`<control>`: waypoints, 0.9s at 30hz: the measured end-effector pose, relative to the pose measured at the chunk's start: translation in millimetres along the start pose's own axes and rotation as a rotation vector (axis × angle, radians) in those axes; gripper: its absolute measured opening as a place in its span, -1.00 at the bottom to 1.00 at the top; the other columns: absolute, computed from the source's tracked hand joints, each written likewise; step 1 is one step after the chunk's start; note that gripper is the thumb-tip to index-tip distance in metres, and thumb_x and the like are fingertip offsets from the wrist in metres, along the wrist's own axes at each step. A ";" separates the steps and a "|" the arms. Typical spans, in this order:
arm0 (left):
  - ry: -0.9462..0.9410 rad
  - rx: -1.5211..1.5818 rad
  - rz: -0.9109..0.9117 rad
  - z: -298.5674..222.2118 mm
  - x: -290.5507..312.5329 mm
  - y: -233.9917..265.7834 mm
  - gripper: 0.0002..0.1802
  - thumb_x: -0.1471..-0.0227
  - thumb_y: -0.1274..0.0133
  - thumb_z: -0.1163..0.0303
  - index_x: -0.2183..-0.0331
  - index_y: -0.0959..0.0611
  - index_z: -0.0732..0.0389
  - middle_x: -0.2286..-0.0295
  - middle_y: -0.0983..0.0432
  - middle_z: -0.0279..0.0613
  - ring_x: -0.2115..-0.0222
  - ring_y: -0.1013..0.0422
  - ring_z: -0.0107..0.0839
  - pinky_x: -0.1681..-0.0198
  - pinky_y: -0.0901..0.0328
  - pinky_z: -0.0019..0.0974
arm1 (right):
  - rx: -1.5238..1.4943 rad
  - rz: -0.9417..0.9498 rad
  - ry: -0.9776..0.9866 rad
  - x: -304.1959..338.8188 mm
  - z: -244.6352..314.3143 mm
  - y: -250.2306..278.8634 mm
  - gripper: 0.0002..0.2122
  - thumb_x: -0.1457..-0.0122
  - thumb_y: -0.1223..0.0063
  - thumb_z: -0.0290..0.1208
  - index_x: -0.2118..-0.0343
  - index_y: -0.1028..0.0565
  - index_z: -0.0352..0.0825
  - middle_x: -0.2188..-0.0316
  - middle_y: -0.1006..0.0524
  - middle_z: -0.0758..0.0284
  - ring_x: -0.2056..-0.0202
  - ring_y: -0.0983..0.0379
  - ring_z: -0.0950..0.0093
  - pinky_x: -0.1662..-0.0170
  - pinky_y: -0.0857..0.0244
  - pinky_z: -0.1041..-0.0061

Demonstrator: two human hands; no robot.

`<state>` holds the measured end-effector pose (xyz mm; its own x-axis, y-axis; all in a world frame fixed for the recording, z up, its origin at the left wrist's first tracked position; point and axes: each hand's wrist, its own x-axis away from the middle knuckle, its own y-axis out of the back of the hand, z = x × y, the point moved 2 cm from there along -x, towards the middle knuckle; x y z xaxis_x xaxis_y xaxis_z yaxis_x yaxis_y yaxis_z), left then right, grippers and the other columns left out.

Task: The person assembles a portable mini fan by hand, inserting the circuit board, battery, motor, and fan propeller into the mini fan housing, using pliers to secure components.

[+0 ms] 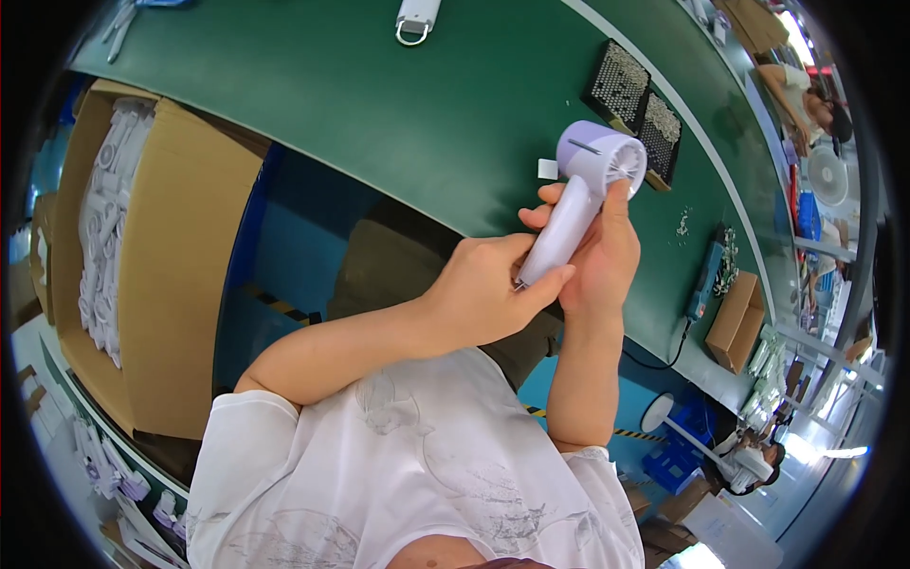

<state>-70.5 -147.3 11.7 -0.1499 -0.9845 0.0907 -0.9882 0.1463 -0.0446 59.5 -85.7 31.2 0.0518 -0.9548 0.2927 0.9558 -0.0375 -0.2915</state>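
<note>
A pale purple handheld fan [561, 228] is held tilted between my two hands over the near edge of the green table, its round head up and to the right. My left hand [479, 292] is closed around the lower end of the handle, thumb pressed along it. Around the upper handle wraps my right hand [609, 254], with its thumb at the rim of the head's grille. Part of the right fingers is hidden behind the handle. A small white square piece [548, 169] lies on the table just left of the fan head.
Two black trays [616, 83] of small metal parts stand beyond the fan. To the right are loose screws [682, 224], a teal electric screwdriver [703, 283] and a small cardboard box [736, 321]. A large carton [190, 256] of white parts stands left. Other people sit far right.
</note>
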 end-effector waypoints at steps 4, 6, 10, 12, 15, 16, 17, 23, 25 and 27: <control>0.029 0.128 -0.152 1.8 -4.2 13.2 -0.53 -0.12 -0.31 0.37 0.09 -0.54 0.53 0.43 -0.68 0.04 0.42 -0.65 -0.37 0.29 -0.54 -0.33 | -0.060 0.021 0.008 -3.1 1.4 -3.2 -0.51 -0.39 -0.03 -0.02 -0.02 -0.39 -0.47 0.32 -0.62 0.12 0.43 -0.63 0.39 0.36 -0.55 0.39; -0.029 0.049 -0.188 4.7 -7.1 21.1 -0.18 -0.11 -0.32 0.40 -0.22 -0.24 0.50 0.37 -0.68 0.05 0.39 -0.65 -0.36 0.30 -0.54 -0.34 | -0.012 0.021 0.009 -3.7 4.1 -3.6 -0.53 -0.39 -0.06 -0.05 -0.02 -0.40 -0.47 0.33 -0.62 0.13 0.43 -0.63 0.40 0.37 -0.55 0.42; -0.050 0.108 -0.204 -6.6 -15.8 32.5 0.01 -0.13 -0.30 0.40 -0.36 -0.01 0.38 0.23 -0.63 0.11 0.33 -0.63 -0.37 0.29 -0.52 -0.36 | 0.102 0.050 0.029 -7.9 0.8 -7.1 -0.54 -0.36 -0.15 -0.18 -0.09 -0.37 -0.48 0.35 -0.62 0.16 0.41 -0.62 0.47 0.35 -0.52 0.51; -0.002 0.219 -0.155 -10.5 -20.1 35.5 0.02 -0.15 -0.29 0.40 -0.40 0.01 0.30 0.20 -0.62 0.11 0.33 -0.62 -0.39 0.23 -0.51 -0.38 | 0.062 0.054 0.078 -8.5 -3.8 -7.9 -0.47 -0.33 -0.21 -0.22 -0.18 -0.33 -0.49 0.31 -0.64 0.19 0.36 -0.61 0.50 0.32 -0.51 0.51; 0.078 0.308 -0.057 -15.2 -26.5 44.0 0.07 -0.13 -0.30 0.45 -0.42 0.04 0.22 0.14 -0.58 0.15 0.23 -0.61 -0.35 0.15 -0.50 -0.34 | 0.425 0.042 0.291 -1.8 1.3 -7.7 -0.32 -0.25 -0.29 -0.23 -0.28 -0.23 -0.51 0.26 -0.67 0.16 0.30 -0.64 0.44 0.25 -0.50 0.43; 0.072 0.295 -0.050 -16.2 -27.7 47.1 0.07 -0.13 -0.30 0.45 -0.42 0.04 0.22 0.14 -0.58 0.15 0.23 -0.61 -0.35 0.15 -0.50 -0.34 | 0.413 0.038 0.300 2.6 6.1 -10.4 -0.32 -0.25 -0.29 -0.23 -0.28 -0.23 -0.51 0.26 -0.67 0.16 0.30 -0.64 0.44 0.25 -0.50 0.43; 0.024 0.357 -0.019 -17.4 -28.6 49.7 0.10 -0.10 -0.32 0.48 -0.43 0.05 0.20 0.10 -0.55 0.18 0.18 -0.60 -0.31 0.12 -0.50 -0.30 | 0.622 0.012 0.435 6.8 11.8 -13.3 -0.31 -0.25 -0.29 -0.23 -0.29 -0.22 -0.50 0.25 -0.66 0.11 0.30 -0.64 0.36 0.24 -0.50 0.40; -0.039 0.409 0.075 -27.5 -32.4 55.0 0.18 -0.01 -0.38 0.55 -0.44 0.03 0.16 0.04 -0.50 0.23 0.07 -0.55 -0.22 0.03 -0.49 -0.17 | 1.072 -0.084 0.961 13.1 11.2 -10.0 -0.24 -0.09 -0.38 -0.33 -0.30 -0.24 -0.50 0.23 -0.60 0.07 0.31 -0.58 0.14 0.27 -0.46 0.25; -0.052 0.422 0.103 -25.4 -32.7 52.9 0.16 0.00 -0.38 0.54 -0.43 0.00 0.16 0.02 -0.48 0.23 0.05 -0.53 -0.23 0.01 -0.49 -0.16 | 1.117 -0.068 0.990 16.3 11.5 -8.5 -0.25 -0.09 -0.38 -0.33 -0.29 -0.24 -0.50 0.23 -0.59 0.08 0.33 -0.56 0.16 0.27 -0.45 0.26; -0.066 0.425 0.095 -24.1 -32.8 48.2 0.14 0.00 -0.38 0.54 -0.43 -0.03 0.18 0.00 -0.48 0.22 0.05 -0.53 -0.23 0.00 -0.49 -0.16 | 1.164 -0.051 1.015 19.4 10.4 -7.0 -0.25 -0.09 -0.37 -0.32 -0.29 -0.25 -0.49 0.22 -0.59 0.09 0.35 -0.55 0.19 0.27 -0.44 0.27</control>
<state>-114.0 -105.6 30.6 -0.2240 -0.9746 0.0031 -0.8675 0.1979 -0.4563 56.8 -100.9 48.4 0.2626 -0.7699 -0.5816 0.6648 -0.2925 0.6874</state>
